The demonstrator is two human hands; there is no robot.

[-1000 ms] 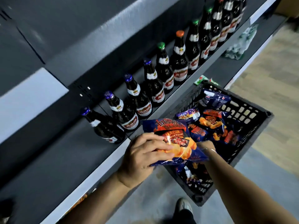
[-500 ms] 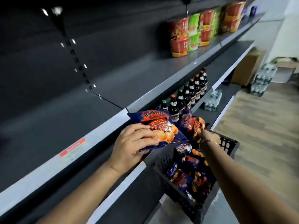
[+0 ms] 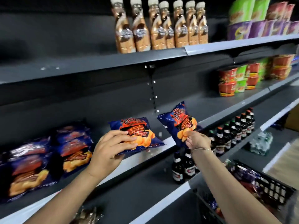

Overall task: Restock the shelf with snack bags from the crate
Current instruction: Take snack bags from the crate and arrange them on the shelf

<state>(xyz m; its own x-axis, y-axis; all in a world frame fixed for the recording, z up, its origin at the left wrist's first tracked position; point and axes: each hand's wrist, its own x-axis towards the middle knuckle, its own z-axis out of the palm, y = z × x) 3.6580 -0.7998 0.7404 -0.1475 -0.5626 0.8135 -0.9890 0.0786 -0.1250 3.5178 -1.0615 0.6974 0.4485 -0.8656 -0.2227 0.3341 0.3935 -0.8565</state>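
Bare shelf (image 3: 215, 109) stretches from the stocked snack bags (image 3: 48, 159) on the left to the noodle cups (image 3: 233, 81) far right; the shelf above (image 3: 97, 65) caps the headroom.

- One head-worn wide-angle view faces forward and slightly down at the dark grey metal shelving (image 3: 100, 62).
- It sits close, within arm's reach.

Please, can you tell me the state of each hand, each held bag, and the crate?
Left hand: grips a snack bag.
Left bag: held flat, at shelf edge.
Right hand: pinches a bag.
Right bag: held upright, tilted.
Crate: holds more bags.
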